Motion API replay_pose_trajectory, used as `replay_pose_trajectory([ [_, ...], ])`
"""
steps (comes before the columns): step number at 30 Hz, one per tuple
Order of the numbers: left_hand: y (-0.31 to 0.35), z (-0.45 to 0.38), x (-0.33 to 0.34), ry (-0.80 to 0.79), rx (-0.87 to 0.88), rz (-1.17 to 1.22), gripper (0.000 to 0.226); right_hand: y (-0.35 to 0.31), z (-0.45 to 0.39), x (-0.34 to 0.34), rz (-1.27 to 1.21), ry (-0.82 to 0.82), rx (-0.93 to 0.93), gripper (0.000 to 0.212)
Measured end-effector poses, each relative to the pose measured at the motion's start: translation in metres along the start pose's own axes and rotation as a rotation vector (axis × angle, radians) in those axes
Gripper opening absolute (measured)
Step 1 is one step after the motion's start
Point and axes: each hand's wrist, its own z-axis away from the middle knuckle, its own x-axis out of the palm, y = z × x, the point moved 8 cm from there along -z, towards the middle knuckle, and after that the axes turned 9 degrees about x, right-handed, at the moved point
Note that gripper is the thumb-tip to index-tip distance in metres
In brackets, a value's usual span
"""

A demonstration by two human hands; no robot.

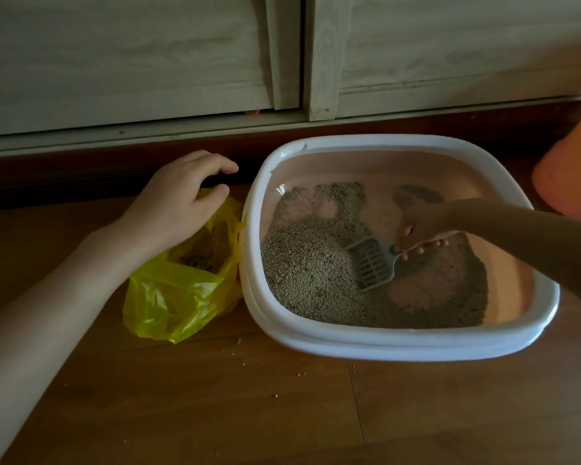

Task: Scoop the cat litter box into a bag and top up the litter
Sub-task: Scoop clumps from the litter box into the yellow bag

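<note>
The right hand [416, 234] grips the handle of a pale grey slotted plastic scoop [371, 263], whose blade lies low in the white-rimmed, pink-walled plastic litter box [399, 340], its leading edge against the right flank of a heaped mound of grey-brown granular litter [311, 266] on the box's left half. To the right and at the far side the litter is thin, with bare pink floor showing in patches. The left hand [182, 196] hovers with relaxed, slightly curled fingers over the far edge of a crumpled translucent yellow plastic bag [178, 290], which sits on the brown wooden floor [282, 414] just left of the box, touching its rim; whether the fingertips touch the bag cannot be told, and they appear to hold nothing. Some dark material already lies inside the bag. The step in hand looks like sifting through the mound for clumps. To do it well, the blade should probably slide under the heap along the floor, then lift level and shake gently so clean grains fall back through the slots. The bag mouth looks slack, so the left hand would do best to pull it open towards the rim before any load crosses; scattered grains on the near floor suggest spills are easy here.
</note>
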Motion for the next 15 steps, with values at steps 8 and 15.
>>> replay_pose_trajectory([
  [8,0.001,-0.001,0.001,0.001,0.015,0.003,0.031,-0.017,-0.006,0.038,-0.272,-0.069,-0.198,0.028],
  [15,0.0,-0.002,0.001,-0.001,0.019,0.0,0.031,-0.051,-0.001,0.05,-0.342,-0.028,-0.248,0.029],
])
